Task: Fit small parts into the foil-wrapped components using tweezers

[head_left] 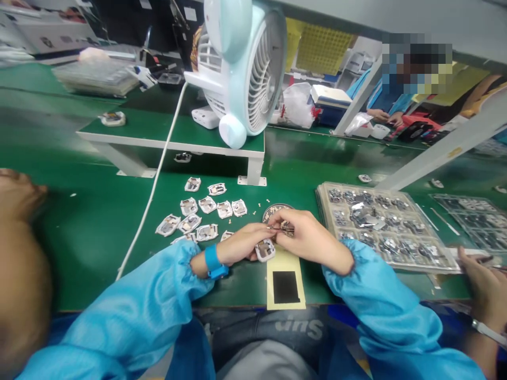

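My left hand (247, 240), with a blue band at the wrist, holds a small white-framed casing (265, 250) above a yellow sheet (284, 264). My right hand (303, 232) is closed on dark tweezers (288, 229), whose tip is close to my left fingertips. Whether the tweezers grip a part is too small to tell. Behind my hands, partly covered by them, is a round dish of small parts (272, 210). Several similar white casings (207, 232) lie on the green table to the left of my hands.
A blue and white fan (241, 74) stands on a low green shelf (174, 134). A white cable (152, 184) runs down the left. Stacked clear trays (328, 211) of metal parts sit at the right. Other people's hands show at the right edge (485, 285) and back right; an arm (19, 253) is at left.
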Available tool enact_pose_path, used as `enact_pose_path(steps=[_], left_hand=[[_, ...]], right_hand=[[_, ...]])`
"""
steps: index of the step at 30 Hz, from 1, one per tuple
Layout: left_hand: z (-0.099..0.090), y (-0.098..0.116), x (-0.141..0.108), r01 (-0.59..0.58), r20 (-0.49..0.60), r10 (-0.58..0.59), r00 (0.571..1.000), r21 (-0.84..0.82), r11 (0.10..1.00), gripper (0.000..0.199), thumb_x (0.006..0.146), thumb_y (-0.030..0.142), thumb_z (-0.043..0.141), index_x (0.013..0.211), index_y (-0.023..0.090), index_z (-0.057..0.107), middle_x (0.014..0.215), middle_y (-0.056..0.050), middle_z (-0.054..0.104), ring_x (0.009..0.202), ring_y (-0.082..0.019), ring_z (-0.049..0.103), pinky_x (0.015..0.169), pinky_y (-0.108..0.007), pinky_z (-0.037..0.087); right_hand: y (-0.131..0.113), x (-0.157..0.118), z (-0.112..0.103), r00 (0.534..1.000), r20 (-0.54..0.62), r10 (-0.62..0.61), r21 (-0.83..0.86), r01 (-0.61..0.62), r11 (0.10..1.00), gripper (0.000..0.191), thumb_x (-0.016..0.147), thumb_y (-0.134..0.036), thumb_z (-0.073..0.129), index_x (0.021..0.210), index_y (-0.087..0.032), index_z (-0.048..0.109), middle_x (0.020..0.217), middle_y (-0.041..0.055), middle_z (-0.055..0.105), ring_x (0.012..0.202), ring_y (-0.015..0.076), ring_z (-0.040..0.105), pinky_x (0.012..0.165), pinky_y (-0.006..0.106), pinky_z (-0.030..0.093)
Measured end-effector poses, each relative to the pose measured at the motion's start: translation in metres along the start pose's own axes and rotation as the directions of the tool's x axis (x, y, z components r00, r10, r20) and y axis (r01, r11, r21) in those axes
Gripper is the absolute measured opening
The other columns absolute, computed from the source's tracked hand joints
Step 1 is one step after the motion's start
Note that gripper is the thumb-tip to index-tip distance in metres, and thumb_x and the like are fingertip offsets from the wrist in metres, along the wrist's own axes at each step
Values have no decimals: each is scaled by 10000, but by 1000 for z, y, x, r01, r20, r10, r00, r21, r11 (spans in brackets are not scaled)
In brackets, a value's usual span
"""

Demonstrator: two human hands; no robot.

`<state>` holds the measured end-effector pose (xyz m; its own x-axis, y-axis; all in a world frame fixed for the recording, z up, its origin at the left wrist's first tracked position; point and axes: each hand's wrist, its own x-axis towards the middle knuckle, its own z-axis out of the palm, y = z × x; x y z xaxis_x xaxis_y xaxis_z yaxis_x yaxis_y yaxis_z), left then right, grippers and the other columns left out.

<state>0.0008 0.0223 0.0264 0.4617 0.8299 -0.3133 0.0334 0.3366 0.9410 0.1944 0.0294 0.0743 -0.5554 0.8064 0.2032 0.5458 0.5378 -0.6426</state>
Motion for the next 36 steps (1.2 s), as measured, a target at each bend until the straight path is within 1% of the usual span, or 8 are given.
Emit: enact_pose_path(steps=[3,6,11,16,21,30,34,36], left_hand=[[-10,8,0,61,-12,-61,998,45,997,267,821,426,656,789,177,747,543,20,524,397,-93,402,361,-220,258],[-27,23,0,-48,-189,69,980,115,992,283,859,388,594,834,170,773,606,0,568,449,-97,448,377,-207,274],[-49,35,3,-225,-481,262,837,134,965,219,855,291,576,835,156,747,681,-13,596,557,-113,538,454,-196,415],[-55,31,11,-281,-534,246,809,18,960,203,812,240,605,954,150,718,717,-7,619,519,-96,562,433,-185,367],[-55,24,18,-255,-555,184,811,-53,965,224,801,243,618,983,150,710,830,-39,686,568,-116,652,440,-180,382],[-50,22,18,-255,-498,182,848,-82,963,261,799,244,621,1020,131,701,911,-69,716,636,-140,708,468,-177,437],[-45,16,16,-281,-414,226,882,-76,957,309,780,236,674,1068,127,690,955,-88,744,707,-161,732,520,-192,469],[-42,13,16,-295,-355,261,898,-45,954,357,749,197,714,1096,124,676,976,-94,754,745,-167,739,547,-193,478]], right_hand=[[11,-2,11,997,-69,18,40,-15,999,194,893,-132,579,1020,-217,698,998,18,750,931,172,697,845,291,522],[27,-8,22,994,-111,17,38,-13,999,182,928,-152,571,1022,-215,712,1015,31,756,955,182,702,887,313,529],[26,-14,48,997,24,-72,-115,75,991,226,934,-185,584,1121,-225,704,1080,46,728,980,187,698,835,300,550],[2,7,61,985,170,-21,-449,97,888,344,1023,-254,455,1321,-204,619,1352,116,618,897,207,712,648,305,535],[-2,29,63,981,158,111,-582,2,813,336,1056,-305,390,1204,-155,651,1347,162,572,792,211,702,624,334,523],[5,18,54,991,133,-27,-97,40,994,144,915,-283,702,1033,-224,644,976,9,723,873,194,684,766,316,512],[16,6,40,992,-110,65,266,-33,963,252,915,-288,712,1161,-248,679,1003,14,744,910,177,701,826,317,549],[22,2,34,956,-250,152,370,-51,928,189,892,-313,741,1063,-235,733,1012,28,750,911,178,699,826,316,555]])
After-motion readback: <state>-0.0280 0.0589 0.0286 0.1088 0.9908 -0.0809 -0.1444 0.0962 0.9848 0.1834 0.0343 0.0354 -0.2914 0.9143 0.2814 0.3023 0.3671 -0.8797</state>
